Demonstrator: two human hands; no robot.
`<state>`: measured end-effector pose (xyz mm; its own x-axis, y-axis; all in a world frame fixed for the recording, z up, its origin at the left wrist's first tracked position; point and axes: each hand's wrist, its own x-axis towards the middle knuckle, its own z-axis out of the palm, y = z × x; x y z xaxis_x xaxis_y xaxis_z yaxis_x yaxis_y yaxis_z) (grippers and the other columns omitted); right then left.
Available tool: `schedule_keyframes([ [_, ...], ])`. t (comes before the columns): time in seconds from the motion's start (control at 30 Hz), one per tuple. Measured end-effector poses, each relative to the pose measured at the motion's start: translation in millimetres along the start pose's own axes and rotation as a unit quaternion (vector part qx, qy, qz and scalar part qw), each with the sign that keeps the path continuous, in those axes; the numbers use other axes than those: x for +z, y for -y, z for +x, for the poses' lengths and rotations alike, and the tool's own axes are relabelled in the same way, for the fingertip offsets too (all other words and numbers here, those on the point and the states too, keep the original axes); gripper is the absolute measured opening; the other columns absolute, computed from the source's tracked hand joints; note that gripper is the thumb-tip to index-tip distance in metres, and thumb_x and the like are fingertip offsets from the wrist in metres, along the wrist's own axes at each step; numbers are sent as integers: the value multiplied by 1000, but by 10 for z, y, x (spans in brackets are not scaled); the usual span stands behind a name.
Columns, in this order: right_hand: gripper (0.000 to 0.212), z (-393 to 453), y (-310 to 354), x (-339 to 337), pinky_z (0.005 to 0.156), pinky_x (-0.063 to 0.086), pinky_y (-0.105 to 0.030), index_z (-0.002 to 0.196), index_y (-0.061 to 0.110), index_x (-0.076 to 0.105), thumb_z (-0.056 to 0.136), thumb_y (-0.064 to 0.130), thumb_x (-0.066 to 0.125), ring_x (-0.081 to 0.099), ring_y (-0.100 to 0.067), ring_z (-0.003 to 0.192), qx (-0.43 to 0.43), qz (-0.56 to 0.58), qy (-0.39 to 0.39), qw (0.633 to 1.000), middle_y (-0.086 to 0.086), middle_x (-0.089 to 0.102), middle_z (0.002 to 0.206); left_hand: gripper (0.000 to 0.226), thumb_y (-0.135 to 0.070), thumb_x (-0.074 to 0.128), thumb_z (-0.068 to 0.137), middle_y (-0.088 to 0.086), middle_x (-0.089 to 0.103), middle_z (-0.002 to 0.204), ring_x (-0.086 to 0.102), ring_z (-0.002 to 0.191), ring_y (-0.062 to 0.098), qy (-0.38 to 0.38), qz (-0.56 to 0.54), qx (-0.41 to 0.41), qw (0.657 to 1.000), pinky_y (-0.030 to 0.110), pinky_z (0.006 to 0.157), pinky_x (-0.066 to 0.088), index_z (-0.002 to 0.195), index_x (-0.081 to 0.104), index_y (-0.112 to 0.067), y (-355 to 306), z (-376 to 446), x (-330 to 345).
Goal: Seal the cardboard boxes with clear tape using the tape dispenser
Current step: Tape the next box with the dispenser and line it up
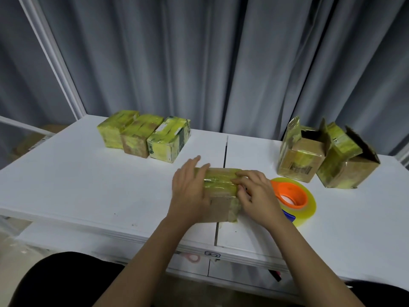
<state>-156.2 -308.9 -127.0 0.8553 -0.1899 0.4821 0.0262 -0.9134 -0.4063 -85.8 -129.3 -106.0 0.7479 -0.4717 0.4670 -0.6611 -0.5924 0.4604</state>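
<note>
On the white table (pixel 88 185), our left hand (pixel 190 191) presses flat on the cardboard box (pixel 221 202); our right hand (pixel 254 193), fingers curled, presses its tape (pixel 219 185).

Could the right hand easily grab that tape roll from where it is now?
Probably yes. The tape dispenser lies on the table right beside the right hand, nothing between them; the hand would only need to leave the box first.

matte brown cardboard box (pixel 219 204) under shiny yellowish tape, glossy see-through tape roll (pixel 307 202) with orange plastic core, smooth white table (pixel 88 185), soft grey cloth curtain (pixel 199 63)
</note>
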Motion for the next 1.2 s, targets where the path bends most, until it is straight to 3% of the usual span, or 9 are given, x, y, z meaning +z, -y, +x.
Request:
schedule_keyframes([
  [0.1, 31, -29, 33, 56, 96, 38, -29, 109, 16, 69, 92, 21, 43, 48, -14, 113, 51, 83, -9, 995, 5, 60, 118, 85, -53, -5, 77, 1, 14, 159, 6, 147, 20, 120, 87, 3, 989, 44, 117, 1, 150, 23, -21, -93, 117, 194],
  [0.23, 31, -134, 18, -40, 102, 38, -27, 127, 18, 58, 101, 13, 44, 50, -13, 121, 144, 189, -42, 971, 5, 57, 128, 88, -62, -14, 79, 0, 18, 158, 13, 147, 20, 146, 168, 20, 975, 45, 118, 7, 151, 20, -25, 8, 161, 333],
  [0.33, 46, -202, -184, -166, 104, 30, -34, 137, 10, 46, 94, 23, 54, 44, -26, 125, 187, -50, -37, 980, -8, 52, 132, 97, -68, -23, 80, 3, 27, 155, 23, 144, 24, 139, 171, 32, 975, 46, 116, 13, 149, 29, -23, 56, 172, 349],
  [0.5, 67, -180, -363, -163, 111, 26, -50, 143, 13, 27, 92, 50, 50, 51, -29, 119, 308, -267, 169, 898, -10, 44, 136, 112, -68, -43, 60, -5, 9, 160, 6, 148, 18, 165, 185, 22, 969, 41, 118, 4, 152, 9, -29, 36, 190, 324],
  [0.7, 47, -92, -457, -320, 105, 29, -45, 138, 19, 37, 97, 41, 44, 58, -29, 108, 291, -219, 120, 924, -7, 65, 114, 113, -70, -42, 58, -8, 8, 160, 4, 148, 16, 170, 182, 7, 969, 39, 118, 2, 152, 10, -31, 1, 196, 320],
  [0.87, 35, 117, -348, -1010, 82, 45, -35, 130, 29, 57, 96, 36, 52, 59, -28, 104, 299, 48, 8, 953, -1, 67, 111, 117, -71, -41, 56, -7, 11, 160, 6, 147, 17, 178, 182, 9, 967, 40, 117, 3, 151, 15, -31, -136, 256, 384],
  [0.97, 37, 214, -175, -1347, 82, 46, -33, 133, 35, 54, 96, 33, 52, 57, -17, 103, 204, 39, 23, 978, 11, 63, 110, 90, -65, -22, 79, -5, 14, 159, 7, 147, 17, 197, 156, 24, 968, 40, 117, 1, 151, 17, -28, -309, 370, 470],
  [1.1, 33, 389, -46, -1622, 82, 44, -30, 129, 32, 58, 97, 34, 50, 58, -15, 105, 163, 17, 53, 985, 9, 64, 117, 49, -38, 8, 103, -10, 5, 160, -6, 147, 9, 235, 11, -32, 971, 40, 113, -18, 151, 10, -30, -428, 580, 383],
  [1.2, 29, 495, -8, -1669, 77, 41, -28, 124, 30, 62, 98, 34, 50, 59, -15, 99, 144, 8, 105, 984, 7, 66, 109, 44, -33, 13, 104, -9, 11, 158, 0, 147, 10, 164, -189, -104, 963, 37, 116, -8, 147, 25, -33, -492, 727, 143],
])
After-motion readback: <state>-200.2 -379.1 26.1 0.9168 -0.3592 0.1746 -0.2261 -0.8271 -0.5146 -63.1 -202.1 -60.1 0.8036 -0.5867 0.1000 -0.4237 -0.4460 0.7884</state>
